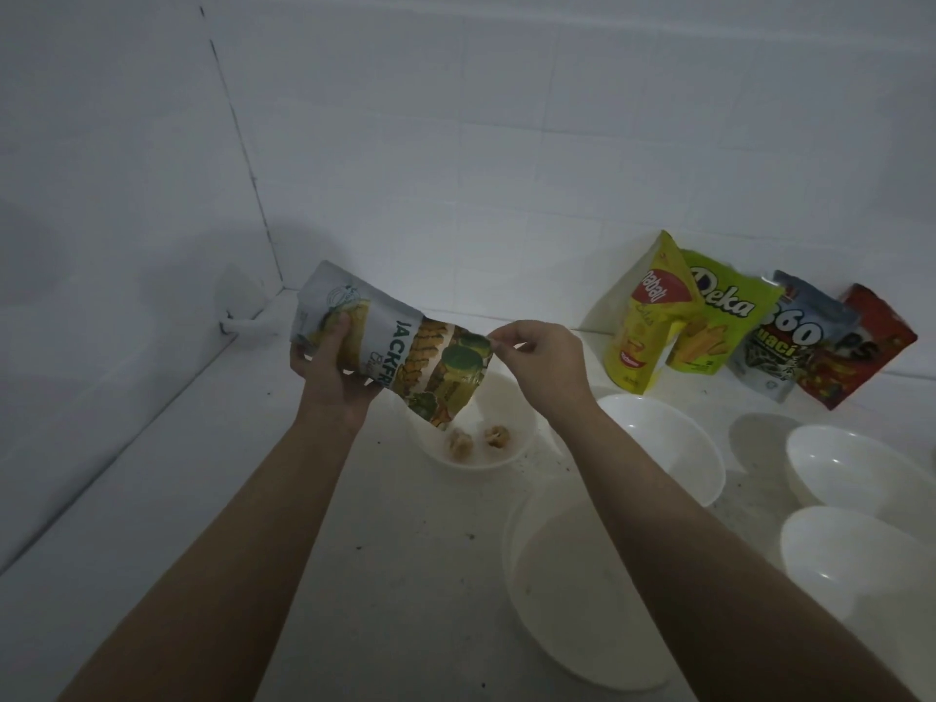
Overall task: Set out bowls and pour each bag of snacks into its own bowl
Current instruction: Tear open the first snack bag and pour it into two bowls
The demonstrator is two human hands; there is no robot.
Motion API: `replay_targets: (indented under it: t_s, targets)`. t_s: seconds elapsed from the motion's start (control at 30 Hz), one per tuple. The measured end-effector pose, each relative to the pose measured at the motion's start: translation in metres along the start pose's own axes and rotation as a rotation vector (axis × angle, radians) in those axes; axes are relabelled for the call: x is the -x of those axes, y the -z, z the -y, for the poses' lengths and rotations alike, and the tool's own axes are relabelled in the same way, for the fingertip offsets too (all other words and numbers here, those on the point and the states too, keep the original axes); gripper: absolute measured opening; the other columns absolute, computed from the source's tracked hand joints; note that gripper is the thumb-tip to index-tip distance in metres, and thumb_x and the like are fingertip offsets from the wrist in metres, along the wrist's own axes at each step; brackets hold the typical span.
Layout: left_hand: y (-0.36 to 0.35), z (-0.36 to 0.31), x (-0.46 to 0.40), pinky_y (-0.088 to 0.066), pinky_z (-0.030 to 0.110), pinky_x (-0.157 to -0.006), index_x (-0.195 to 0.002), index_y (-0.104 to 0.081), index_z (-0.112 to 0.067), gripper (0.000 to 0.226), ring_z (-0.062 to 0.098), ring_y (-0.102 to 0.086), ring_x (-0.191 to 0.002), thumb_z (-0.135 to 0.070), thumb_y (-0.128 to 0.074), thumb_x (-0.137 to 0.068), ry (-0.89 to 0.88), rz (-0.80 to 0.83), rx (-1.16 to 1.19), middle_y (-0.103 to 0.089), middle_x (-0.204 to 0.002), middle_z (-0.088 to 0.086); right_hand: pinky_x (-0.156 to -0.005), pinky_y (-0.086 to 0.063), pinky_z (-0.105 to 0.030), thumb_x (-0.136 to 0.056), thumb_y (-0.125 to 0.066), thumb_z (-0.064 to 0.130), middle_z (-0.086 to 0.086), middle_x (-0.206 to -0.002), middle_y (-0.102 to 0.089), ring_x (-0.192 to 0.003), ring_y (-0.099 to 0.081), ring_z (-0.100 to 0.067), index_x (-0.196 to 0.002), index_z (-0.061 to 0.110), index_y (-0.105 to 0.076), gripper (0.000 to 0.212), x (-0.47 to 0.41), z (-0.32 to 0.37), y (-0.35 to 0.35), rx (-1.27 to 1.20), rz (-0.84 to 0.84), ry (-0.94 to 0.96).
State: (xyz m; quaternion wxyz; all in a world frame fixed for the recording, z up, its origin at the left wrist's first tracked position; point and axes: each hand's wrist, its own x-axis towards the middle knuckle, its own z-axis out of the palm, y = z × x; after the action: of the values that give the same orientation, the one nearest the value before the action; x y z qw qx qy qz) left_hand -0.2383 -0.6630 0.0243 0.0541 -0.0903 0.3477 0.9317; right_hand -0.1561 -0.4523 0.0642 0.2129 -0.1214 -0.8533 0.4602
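Over the far-left bowl point(473, 438) on the white desk point(395, 575), the left hand point(332, 377) grips a tilted jackfruit bag point(400, 347) while the right hand point(539, 357) pinches its open mouth. Two pieces lie in that bowl, so pouring seems just begun. Four bags point(749, 336) stand far right, unpoured, and four other bowls point(663, 443) hold nothing.

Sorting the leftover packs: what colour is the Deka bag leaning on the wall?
Lime green with white lettering, on the Deka snack bag; the head view shows it.

Jackfruit bag point(405, 347) tilted over bowl point(476, 438)
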Motion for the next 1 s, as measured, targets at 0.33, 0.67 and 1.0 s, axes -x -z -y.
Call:
replay_targets:
  t_s: [0.33, 0.67, 1.0]
  targets:
    - [-0.007, -0.003, 0.001, -0.049, 0.064, -0.088, -0.143, -0.029, -0.036, 0.075, 0.034, -0.057, -0.115, -0.012, -0.071, -0.086, -0.030, 0.012, -0.023, -0.054, -0.129, 0.009, -0.064, -0.040, -0.021, -0.090, -0.068, 0.023, 0.010, -0.087, -0.071, -0.068, -0.054, -0.001, -0.092, 0.021, -0.079, 0.012, 0.003, -0.002, 0.001, 0.033, 0.013, -0.012]
    - [-0.008, -0.007, -0.001, -0.052, 0.063, -0.082, -0.143, -0.032, -0.037, 0.078, 0.036, -0.057, -0.116, -0.013, -0.074, -0.082, -0.014, 0.037, 0.016, -0.054, -0.133, 0.010, -0.057, -0.040, -0.012, -0.093, -0.064, 0.019, 0.011, -0.085, -0.069, -0.064, -0.053, -0.002, -0.092, 0.018, -0.077, 0.013, 0.002, 0.006, 0.002, -0.009, -0.019, 0.027]
    - [-0.005, -0.016, -0.004, -0.052, 0.060, -0.077, -0.144, -0.036, -0.035, 0.091, 0.041, -0.054, -0.122, -0.018, -0.083, -0.068, -0.020, 0.057, 0.013, -0.051, -0.139, 0.014, -0.058, -0.035, -0.007, -0.095, -0.063, 0.018, 0.011, -0.087, -0.069, -0.070, -0.054, 0.003, -0.093, 0.018, -0.075, 0.012, -0.001, 0.009, -0.004, 0.011, 0.002, 0.074]
